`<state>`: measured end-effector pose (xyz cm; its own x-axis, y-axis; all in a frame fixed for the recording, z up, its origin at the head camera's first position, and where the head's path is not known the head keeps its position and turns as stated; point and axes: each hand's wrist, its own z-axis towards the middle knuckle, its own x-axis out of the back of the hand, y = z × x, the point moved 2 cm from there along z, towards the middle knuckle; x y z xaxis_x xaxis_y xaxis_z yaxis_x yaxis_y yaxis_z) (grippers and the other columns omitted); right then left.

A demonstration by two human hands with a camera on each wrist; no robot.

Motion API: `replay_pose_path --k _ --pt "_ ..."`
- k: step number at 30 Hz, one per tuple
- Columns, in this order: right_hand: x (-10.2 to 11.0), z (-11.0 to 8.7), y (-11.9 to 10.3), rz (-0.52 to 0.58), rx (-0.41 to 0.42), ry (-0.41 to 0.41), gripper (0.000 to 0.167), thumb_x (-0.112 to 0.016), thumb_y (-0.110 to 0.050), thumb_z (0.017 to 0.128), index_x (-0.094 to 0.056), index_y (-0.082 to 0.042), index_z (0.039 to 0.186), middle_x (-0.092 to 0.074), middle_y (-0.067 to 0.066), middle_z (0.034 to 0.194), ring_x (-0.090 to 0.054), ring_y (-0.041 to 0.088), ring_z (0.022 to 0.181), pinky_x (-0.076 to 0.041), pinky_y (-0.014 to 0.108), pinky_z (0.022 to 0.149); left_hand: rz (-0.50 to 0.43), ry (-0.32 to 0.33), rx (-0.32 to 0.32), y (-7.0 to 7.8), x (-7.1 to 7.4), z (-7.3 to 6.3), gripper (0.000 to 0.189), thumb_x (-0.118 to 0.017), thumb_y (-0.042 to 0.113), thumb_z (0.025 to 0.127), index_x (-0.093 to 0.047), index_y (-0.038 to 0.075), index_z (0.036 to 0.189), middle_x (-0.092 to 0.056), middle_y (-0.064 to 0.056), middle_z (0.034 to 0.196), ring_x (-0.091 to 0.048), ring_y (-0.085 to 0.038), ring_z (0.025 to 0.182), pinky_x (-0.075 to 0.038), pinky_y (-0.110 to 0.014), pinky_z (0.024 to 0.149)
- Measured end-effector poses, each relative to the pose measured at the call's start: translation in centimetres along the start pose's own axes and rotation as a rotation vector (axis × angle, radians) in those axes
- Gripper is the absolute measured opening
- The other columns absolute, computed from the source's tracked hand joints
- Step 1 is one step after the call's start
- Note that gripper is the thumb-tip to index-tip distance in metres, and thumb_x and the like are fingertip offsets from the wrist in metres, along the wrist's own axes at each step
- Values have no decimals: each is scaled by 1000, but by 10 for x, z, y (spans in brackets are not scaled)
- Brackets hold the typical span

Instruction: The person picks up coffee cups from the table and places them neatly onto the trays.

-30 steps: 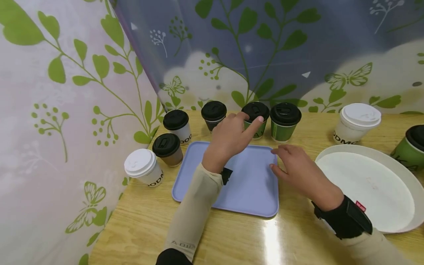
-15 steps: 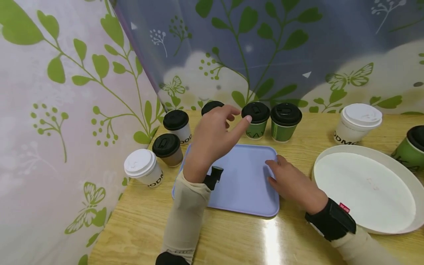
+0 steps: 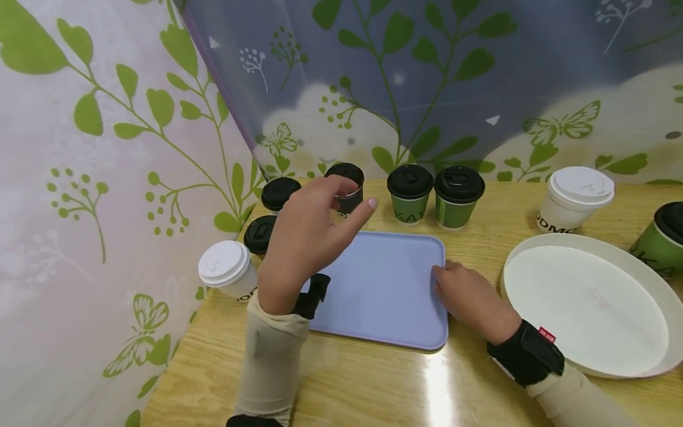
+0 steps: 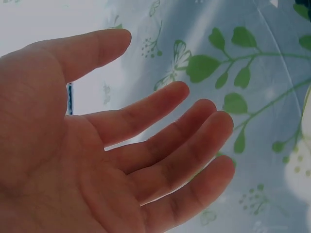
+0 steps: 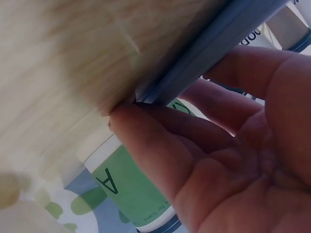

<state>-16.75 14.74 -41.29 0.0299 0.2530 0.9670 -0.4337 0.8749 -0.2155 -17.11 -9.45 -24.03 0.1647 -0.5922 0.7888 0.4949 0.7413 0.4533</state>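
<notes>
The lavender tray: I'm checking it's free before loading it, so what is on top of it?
No cup stands on the lavender tray. The right hand touches its right edge; the left hand hovers above, hiding its left part.

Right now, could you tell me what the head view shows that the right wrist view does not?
Only the head view shows the left hand raised open above the lilac tray, the white plate and the white-lidded cups. Only the right wrist view shows the right hand's fingertips against the tray's rim from beneath, close up. Both show the right hand at the tray's edge, a green cup and the wooden table.
</notes>
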Motion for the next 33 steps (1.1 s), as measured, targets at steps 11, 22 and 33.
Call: replay_pose_path --k 11,22,33 --pt "-1 1 4 17 -4 -34 5 -66 -1 95 -67 2 92 -57 12 76 -59 25 64 -49 41 55 230 -64 16 -23 25 -20 51 -67 46 99 -68 6 129 -64 -13 130 -65 -29 104 -53 -48 85" --pt "0 3 4 -18 4 -21 7 -65 -2 95 -67 0 88 -56 12 73 -58 23 61 -46 38 53 283 -212 128 -73 51 -58 65 -66 44 101 -52 -3 144 -48 -29 147 -49 -51 130 -38 -65 106" --pt "0 3 4 -35 12 -22 6 -67 -3 95 -68 -1 89 -57 12 74 -59 24 61 -47 38 52 260 -237 296 -121 56 -92 88 -70 46 97 -29 -2 159 -20 -40 160 -16 -60 147 -13 -74 112"
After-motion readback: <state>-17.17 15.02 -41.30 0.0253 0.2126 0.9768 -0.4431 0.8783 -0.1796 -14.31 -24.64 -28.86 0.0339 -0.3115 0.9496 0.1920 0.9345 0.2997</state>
